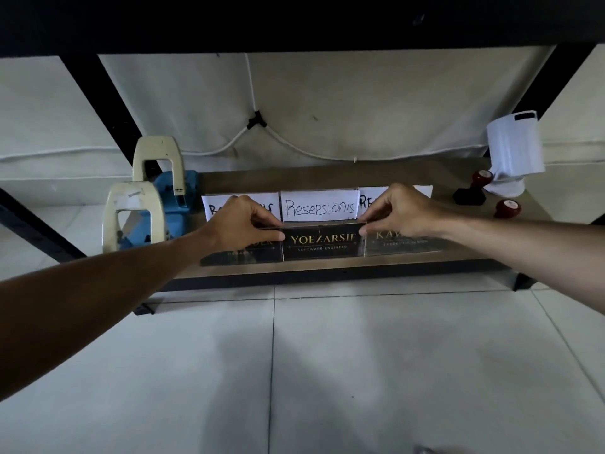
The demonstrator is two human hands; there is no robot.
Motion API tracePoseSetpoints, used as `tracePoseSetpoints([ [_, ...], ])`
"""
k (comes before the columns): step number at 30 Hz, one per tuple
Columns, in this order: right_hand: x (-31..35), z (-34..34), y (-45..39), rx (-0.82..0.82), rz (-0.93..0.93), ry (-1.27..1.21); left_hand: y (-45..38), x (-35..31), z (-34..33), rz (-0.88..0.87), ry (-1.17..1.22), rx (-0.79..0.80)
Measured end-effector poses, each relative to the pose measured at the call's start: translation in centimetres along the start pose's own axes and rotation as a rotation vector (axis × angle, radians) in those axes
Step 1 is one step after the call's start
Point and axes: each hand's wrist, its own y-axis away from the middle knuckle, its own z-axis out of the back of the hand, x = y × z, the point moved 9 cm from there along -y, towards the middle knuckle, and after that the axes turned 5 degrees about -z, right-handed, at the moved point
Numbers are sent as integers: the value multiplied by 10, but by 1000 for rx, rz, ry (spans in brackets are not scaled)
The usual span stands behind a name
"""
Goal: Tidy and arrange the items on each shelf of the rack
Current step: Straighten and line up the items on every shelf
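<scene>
On the rack's lowest wooden shelf [327, 176] stand three black name plates in a front row. My left hand [244, 222] pinches the left top corner of the middle plate [322, 243], which reads YOEZARSIF. My right hand [397, 208] pinches its right top corner. The left plate [242, 255] and the right plate [406, 244] stand close beside it, partly hidden by my hands. Behind them stand three white paper signs; the middle sign [319, 206] reads Resepsionis.
Two cream and blue hole punches [134, 217] [163, 168] stand at the shelf's left end. Stamps with red knobs [507, 208] [471, 190] and a white ribbed holder [514, 149] sit at the right end. A white cable [229, 145] runs along the wall behind. Tiled floor lies below.
</scene>
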Motion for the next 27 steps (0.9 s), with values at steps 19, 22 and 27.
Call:
tracePoseSetpoints([
  [19, -5, -2, 6, -58, -22, -12, -2, -2, -2, -2, 9, 26],
  [22, -6, -2, 4, -51, -19, -33, -3, 0, -2, 8, 6, 25],
  [27, -1, 3, 3, 9, -24, -68, -6, -5, 1, 24, 25, 44],
])
